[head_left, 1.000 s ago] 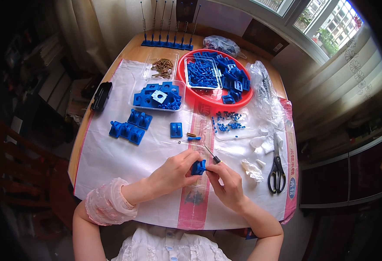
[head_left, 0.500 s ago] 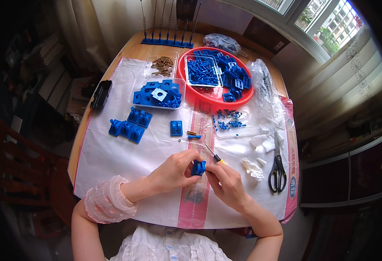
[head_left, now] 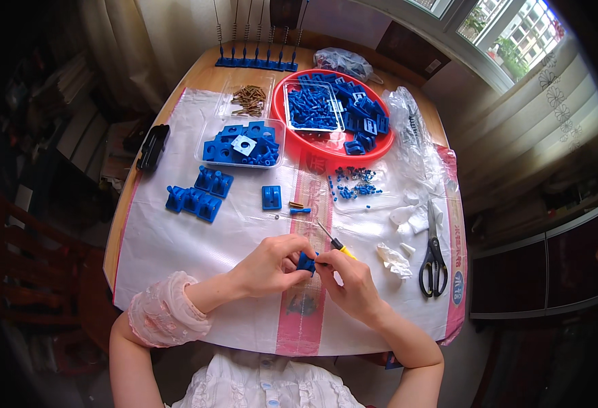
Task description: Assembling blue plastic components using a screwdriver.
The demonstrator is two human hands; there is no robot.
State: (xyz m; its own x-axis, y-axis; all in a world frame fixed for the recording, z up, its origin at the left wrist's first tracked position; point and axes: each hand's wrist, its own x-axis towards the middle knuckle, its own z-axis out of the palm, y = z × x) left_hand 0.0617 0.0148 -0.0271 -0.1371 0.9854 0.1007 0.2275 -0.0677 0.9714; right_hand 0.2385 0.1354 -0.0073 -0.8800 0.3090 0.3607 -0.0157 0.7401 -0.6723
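- and here it comes: the right hand point(head_left: 353, 285) has closed in on the small blue piece point(head_left: 306, 262), its fingertips now over the near-right edge, where half a second ago they sat just off to the side!
- less blue shows between the fingers than before, so, as i read it, the job has gone from lining up to close fingertip work, with both hands meeting at one spot.
- the left hand point(head_left: 266, 265) has a firm pinch, thumb below and fingers above, the piece gripped at their tips.
- the right hand's thumb and finger are drawn together at that edge (whether they grip the piece or some tiny part, i cannot tell from here).
- so the piece sits right between the two hands, off the worktop point(head_left: 204, 78) by the look of it, above the pink stripe of the white sheet point(head_left: 176, 251).
- just beyond the right hand, the screwdriver point(head_left: 340, 247) points away to the upper left, more of its yellow handle in sight now.
- farther out, a lone blue block point(head_left: 271, 198), brass pins point(head_left: 295, 204) and a blue rod point(head_left: 300, 211) wait close together, untouched by either hand.
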